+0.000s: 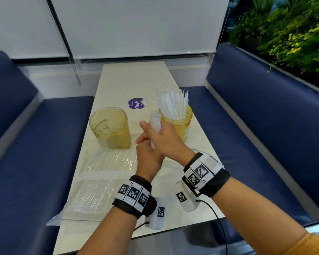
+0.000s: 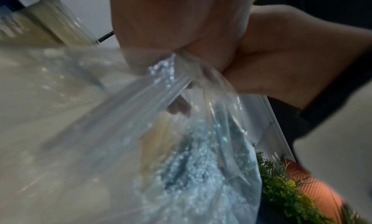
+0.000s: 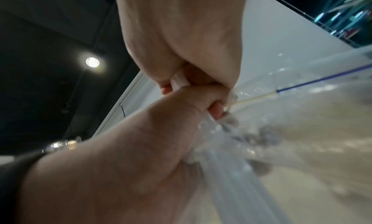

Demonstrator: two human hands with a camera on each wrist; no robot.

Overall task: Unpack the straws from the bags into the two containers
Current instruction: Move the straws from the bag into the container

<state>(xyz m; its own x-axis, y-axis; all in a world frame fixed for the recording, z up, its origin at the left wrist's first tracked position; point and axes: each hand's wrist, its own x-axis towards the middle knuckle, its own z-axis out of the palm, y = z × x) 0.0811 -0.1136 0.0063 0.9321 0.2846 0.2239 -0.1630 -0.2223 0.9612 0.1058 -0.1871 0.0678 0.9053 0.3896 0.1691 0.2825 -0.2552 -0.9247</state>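
Observation:
A bundle of white wrapped straws (image 1: 155,120) stands upright between both hands over the table's middle. My right hand (image 1: 166,137) grips the bundle from the right. My left hand (image 1: 147,157), just below it, grips the clear plastic bag (image 2: 181,132) gathered at the bundle's lower end; the bag (image 3: 261,148) hangs down from the grip. One straw end (image 3: 179,82) peeks out of my right fist. The left yellow-tinted container (image 1: 118,138) is empty. The right container (image 1: 182,129), just behind my hands, holds several straws (image 1: 173,103).
Sealed clear bags of straws (image 1: 99,181) lie on the pale table (image 1: 118,80) to the left front. A purple sticker (image 1: 135,103) sits between the containers. Blue benches (image 1: 35,144) (image 1: 265,126) flank the table. Plants (image 1: 293,37) stand at the far right.

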